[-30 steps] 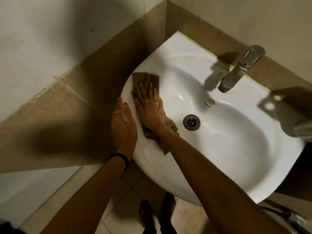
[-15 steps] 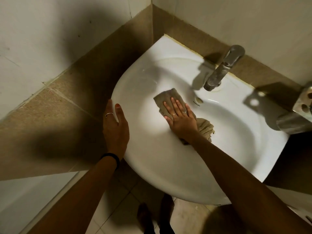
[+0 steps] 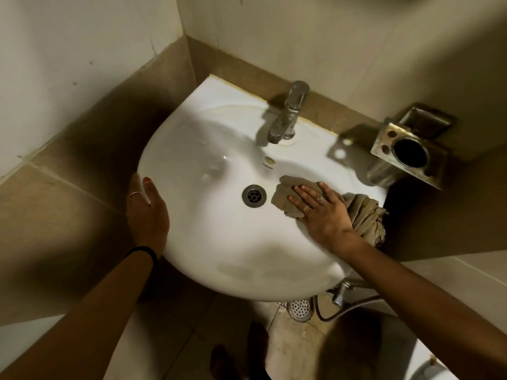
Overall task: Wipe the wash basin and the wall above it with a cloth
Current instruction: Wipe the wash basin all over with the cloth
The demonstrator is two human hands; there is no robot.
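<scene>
While we wipe the inside of the wash basin point(image 3: 208, 248), our right hand point(image 3: 321, 212) lies flat on the cloth point(image 3: 288, 198) with straight fingers and presses it against the right slope of the bowl, just beside the drain point(image 3: 254, 196). Our left hand point(image 3: 146, 212) rests with relaxed fingers on the left rim and holds nothing. We judge the cloth to be light, soft and limp: one part is bunched behind our wrist, at the right edge of the basin. It should follow the curve easily, but a flat palm may slide off it on the smooth, probably slippery ceramic. For the wall point(image 3: 315, 42) above, we would better gather the loose end into the palm.
</scene>
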